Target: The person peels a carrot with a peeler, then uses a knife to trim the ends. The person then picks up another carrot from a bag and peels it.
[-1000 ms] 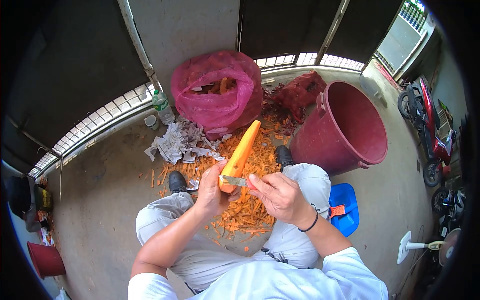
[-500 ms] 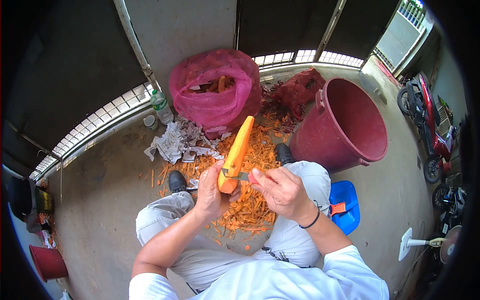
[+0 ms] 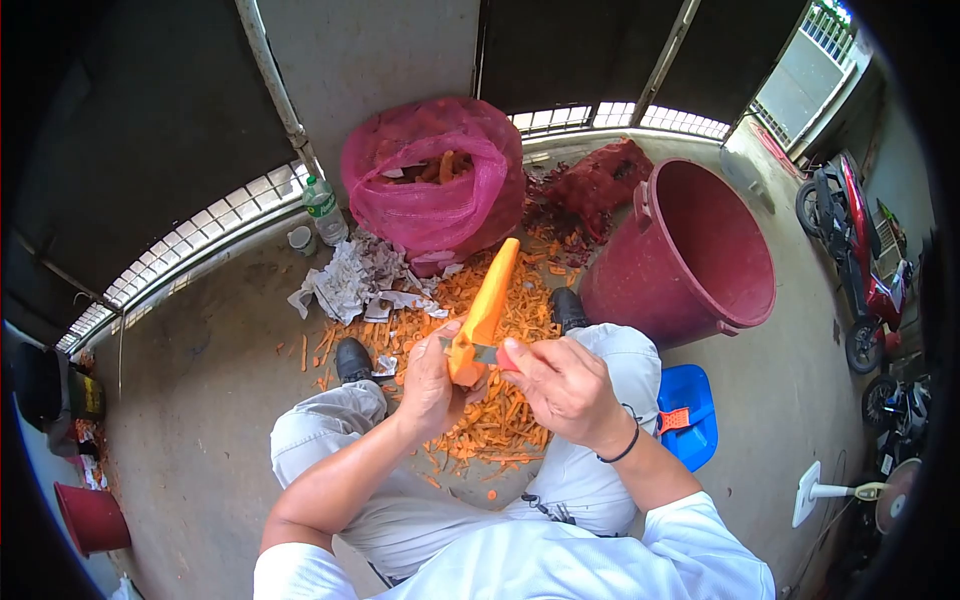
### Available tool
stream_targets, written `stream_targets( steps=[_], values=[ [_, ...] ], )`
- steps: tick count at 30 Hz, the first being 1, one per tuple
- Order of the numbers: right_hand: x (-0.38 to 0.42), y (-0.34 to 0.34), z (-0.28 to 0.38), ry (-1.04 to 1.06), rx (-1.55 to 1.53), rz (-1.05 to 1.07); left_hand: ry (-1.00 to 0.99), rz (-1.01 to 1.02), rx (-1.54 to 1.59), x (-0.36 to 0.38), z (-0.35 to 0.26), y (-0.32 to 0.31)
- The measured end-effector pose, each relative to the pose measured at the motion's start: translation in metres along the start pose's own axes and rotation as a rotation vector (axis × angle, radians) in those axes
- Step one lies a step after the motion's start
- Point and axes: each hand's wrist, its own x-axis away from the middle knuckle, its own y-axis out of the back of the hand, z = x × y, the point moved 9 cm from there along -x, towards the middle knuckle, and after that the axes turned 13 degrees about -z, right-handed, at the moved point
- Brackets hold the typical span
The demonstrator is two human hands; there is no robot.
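Note:
My left hand (image 3: 432,378) is closed around the thick lower end of a peeled orange carrot (image 3: 490,300), whose narrow tip points up and away from me. My right hand (image 3: 568,385) grips a peeler by its red handle (image 3: 508,356). The peeler's metal blade (image 3: 484,354) lies across the carrot near its thick end, with orange flesh showing over part of it. Below both hands, a heap of carrot peelings (image 3: 510,415) covers the floor between my legs.
Behind the heap stands a pink mesh sack (image 3: 430,215) of carrots, beside crumpled paper (image 3: 355,280) and a plastic bottle (image 3: 325,212). To the right are a large maroon bin (image 3: 640,270), a red mesh sack (image 3: 605,185), and a blue tray (image 3: 702,435) with an orange-handled tool (image 3: 674,420).
The carrot has shifted slightly right and turned in my left hand. The peeler's blade stays against it near the thick end, and my right hand has hardly moved.

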Motion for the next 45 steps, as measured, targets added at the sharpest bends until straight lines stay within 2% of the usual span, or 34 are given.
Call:
stream_targets(
  steps=[2, 4, 6, 8, 10, 12, 16, 18, 23, 27, 31, 35, 41, 43, 45],
  values=[
    [0.0, 0.005, -0.001, 0.008, -0.028, -0.045, -0.025, -0.011, -0.051, -0.004, -0.004, 0.006],
    [0.009, 0.015, -0.03, -0.23, -0.152, -0.186, -0.019, -0.036, -0.003, -0.008, -0.006, 0.013],
    [0.012, 0.021, -0.042, -0.262, -0.179, -0.249, -0.003, -0.06, 0.046, -0.011, -0.007, 0.019],
    [0.067, -0.026, -0.085, -1.159, -0.556, 0.163, -0.03, -0.066, 0.008, -0.014, -0.011, 0.022],
    [0.072, -0.034, -0.085, -1.186, -0.56, 0.209, -0.015, -0.113, 0.001, -0.015, -0.014, 0.022],
    [0.072, -0.032, -0.088, -1.359, -0.815, 0.071, -0.003, -0.13, 0.018, -0.013, -0.014, 0.023],
    [0.067, -0.04, -0.087, -1.358, -1.02, -0.036, 0.042, -0.1, 0.015, -0.013, -0.012, 0.018],
    [0.058, -0.04, -0.089, -1.165, -0.866, -0.084, 0.12, -0.003, -0.066, -0.01, -0.004, 0.011],
    [0.036, -0.046, -0.106, -1.247, -1.012, -0.283, 0.219, 0.027, -0.242, -0.006, 0.007, 0.006],
    [0.04, -0.048, -0.119, -1.27, -0.991, -0.288, 0.268, 0.062, -0.269, -0.006, 0.014, 0.004],
    [0.04, -0.048, -0.125, -1.305, -1.004, -0.31, 0.389, 0.044, -0.164, 0.002, 0.027, -0.002],
    [0.041, -0.053, -0.131, -1.258, -0.979, -0.239, 0.49, 0.053, -0.077, 0.007, 0.041, -0.002],
    [0.044, -0.054, -0.136, -1.231, -0.892, -0.228, 0.56, 0.115, 0.01, 0.009, 0.047, -0.004],
    [0.045, -0.051, -0.136, -1.214, -0.838, -0.22, 0.493, 0.094, 0.003, 0.005, 0.045, -0.001],
    [0.019, -0.011, -0.117, -0.616, -0.105, -0.252, 0.421, 0.074, -0.004, 0.002, 0.037, -0.001]
  ],
)
